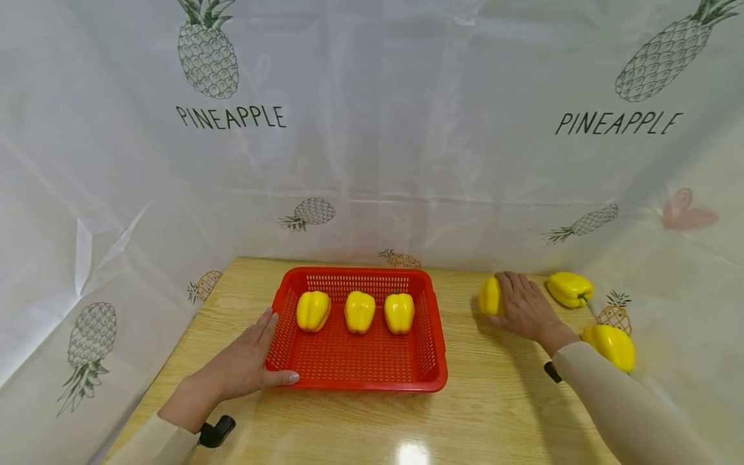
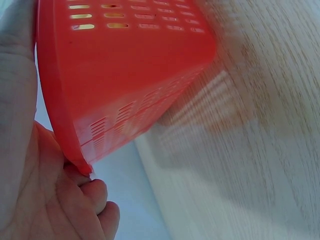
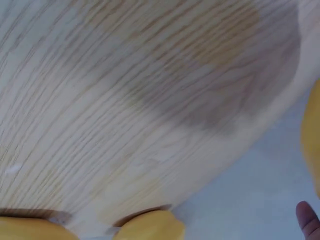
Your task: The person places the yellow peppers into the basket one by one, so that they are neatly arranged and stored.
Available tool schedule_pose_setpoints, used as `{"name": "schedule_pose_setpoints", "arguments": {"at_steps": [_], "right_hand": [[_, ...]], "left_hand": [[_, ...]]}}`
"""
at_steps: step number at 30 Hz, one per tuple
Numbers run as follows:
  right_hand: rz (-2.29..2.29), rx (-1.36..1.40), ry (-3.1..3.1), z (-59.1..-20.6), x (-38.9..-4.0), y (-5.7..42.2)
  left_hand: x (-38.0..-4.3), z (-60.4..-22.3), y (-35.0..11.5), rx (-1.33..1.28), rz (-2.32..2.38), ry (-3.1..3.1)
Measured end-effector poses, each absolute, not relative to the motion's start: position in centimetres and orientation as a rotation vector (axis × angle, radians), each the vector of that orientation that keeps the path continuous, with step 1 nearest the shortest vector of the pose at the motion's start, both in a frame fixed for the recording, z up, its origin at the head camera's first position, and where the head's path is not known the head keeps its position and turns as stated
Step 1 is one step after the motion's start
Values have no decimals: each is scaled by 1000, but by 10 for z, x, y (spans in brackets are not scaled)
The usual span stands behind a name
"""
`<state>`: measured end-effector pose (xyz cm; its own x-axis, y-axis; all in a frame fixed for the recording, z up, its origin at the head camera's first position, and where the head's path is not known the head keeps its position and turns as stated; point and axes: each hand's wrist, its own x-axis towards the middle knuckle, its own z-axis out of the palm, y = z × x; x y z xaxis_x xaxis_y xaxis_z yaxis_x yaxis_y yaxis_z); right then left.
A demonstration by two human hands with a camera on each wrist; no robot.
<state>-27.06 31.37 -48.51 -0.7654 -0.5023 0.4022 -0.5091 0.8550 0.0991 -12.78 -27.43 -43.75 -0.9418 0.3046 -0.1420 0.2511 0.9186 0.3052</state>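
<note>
My left hand grips the near left corner of a red plastic basket, its thumb on the front rim and its fingers along the left rim. From the left wrist view, curled fingers show at the edge of the basket. Three yellow bell peppers stand in a row inside: the left one, the middle one and the right one. Right of the basket, my right hand holds another yellow bell pepper, partly hidden by the fingers. Its edge shows at the right of the right wrist view.
Two more yellow bell peppers lie at the right, one near the back and one beside the right forearm. Beneath everything is a wooden table. A white sheet printed with pineapples rises behind and at both sides.
</note>
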Motion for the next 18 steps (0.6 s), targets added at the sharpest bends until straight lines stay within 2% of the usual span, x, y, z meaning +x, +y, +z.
{"name": "schedule_pose_setpoints", "arguments": {"at_steps": [7,18], "right_hand": [[173,800,-2577,-475,-268,303],[168,890,-2512,-460,-263,283]], "left_hand": [[-130,-440,-275,436,415,2902],[-129,-439,-276,455,410,2919]]}}
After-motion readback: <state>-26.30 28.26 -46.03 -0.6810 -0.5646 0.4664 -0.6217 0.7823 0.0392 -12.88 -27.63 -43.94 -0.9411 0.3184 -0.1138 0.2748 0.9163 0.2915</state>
